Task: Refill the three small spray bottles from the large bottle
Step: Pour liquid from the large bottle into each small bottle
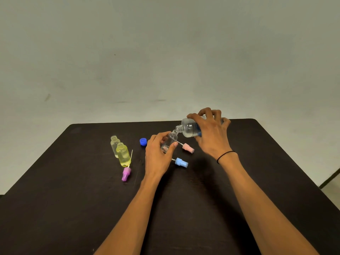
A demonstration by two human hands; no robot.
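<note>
We see a bare, staged indoor room, plain grey wall (165, 52), dark tabletop (73, 208), strip of pale floor (331, 192).

We are looking at a dark table (77, 208) sitting against a plain pale wall (147, 52). We are also seeing a strip of light floor (333, 190) showing at the far right edge.
</note>
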